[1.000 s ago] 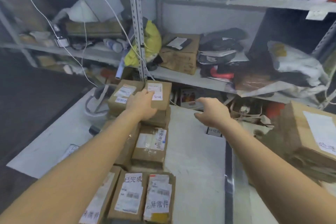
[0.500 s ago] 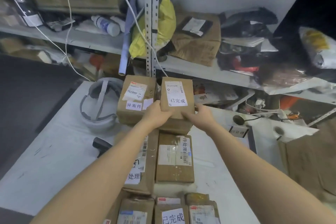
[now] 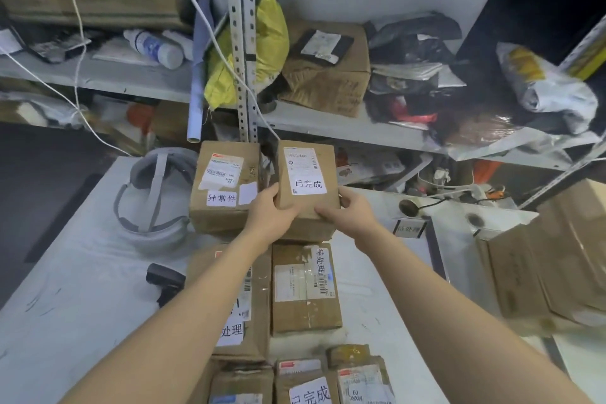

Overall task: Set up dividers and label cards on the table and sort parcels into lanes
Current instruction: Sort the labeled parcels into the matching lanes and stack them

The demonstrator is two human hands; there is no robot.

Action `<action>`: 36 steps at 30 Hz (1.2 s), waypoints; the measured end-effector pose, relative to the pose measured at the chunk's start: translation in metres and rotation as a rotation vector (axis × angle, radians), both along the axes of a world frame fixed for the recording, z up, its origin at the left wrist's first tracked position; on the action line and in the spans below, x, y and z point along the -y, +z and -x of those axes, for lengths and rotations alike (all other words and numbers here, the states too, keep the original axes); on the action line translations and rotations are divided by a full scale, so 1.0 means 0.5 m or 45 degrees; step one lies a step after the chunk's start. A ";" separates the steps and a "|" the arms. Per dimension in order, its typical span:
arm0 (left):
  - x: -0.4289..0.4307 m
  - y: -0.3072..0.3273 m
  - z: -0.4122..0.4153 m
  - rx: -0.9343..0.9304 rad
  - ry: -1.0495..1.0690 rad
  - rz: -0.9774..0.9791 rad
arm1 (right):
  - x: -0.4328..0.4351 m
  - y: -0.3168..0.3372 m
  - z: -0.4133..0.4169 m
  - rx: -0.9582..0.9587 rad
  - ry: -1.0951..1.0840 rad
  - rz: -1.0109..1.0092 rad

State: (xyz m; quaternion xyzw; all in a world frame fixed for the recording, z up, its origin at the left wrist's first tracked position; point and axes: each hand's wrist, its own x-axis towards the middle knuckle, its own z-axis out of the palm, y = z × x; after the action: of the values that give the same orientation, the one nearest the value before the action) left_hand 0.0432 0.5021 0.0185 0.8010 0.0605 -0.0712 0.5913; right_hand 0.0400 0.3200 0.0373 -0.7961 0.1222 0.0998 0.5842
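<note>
A small cardboard parcel (image 3: 308,174) with a white label reading 已完成 is held in both hands above another box. My left hand (image 3: 273,211) grips its near left corner and my right hand (image 3: 349,211) grips its near right corner. Beside it on the left stands a parcel (image 3: 224,187) labelled 异常件. Nearer to me lie two parcels labelled 待处理, one (image 3: 305,285) under the held box and one (image 3: 242,305) partly hidden by my left forearm. More labelled parcels (image 3: 305,384) lie at the bottom edge. A small label card (image 3: 410,228) stands on the white table (image 3: 75,289).
A grey headband device (image 3: 151,197) and a black handheld scanner (image 3: 164,279) lie on the table's left part. A stack of flat cartons (image 3: 551,259) sits at the right. Cluttered metal shelves (image 3: 328,126) with bags, boxes and cables stand right behind the table.
My right hand has come in from the right and taken hold of the 已完成 parcel beside my left hand. The view has moved closer to the shelves.
</note>
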 end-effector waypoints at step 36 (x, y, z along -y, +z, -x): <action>0.805 0.462 0.639 0.574 -0.432 0.210 | 0.799 0.454 0.799 0.569 -0.424 0.138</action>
State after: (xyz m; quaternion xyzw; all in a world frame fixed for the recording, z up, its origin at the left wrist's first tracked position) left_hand -0.2762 0.0994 0.2496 0.7446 -0.2133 0.0061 0.6325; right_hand -0.3597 -0.0794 0.2641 -0.7975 0.1246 -0.1820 0.5616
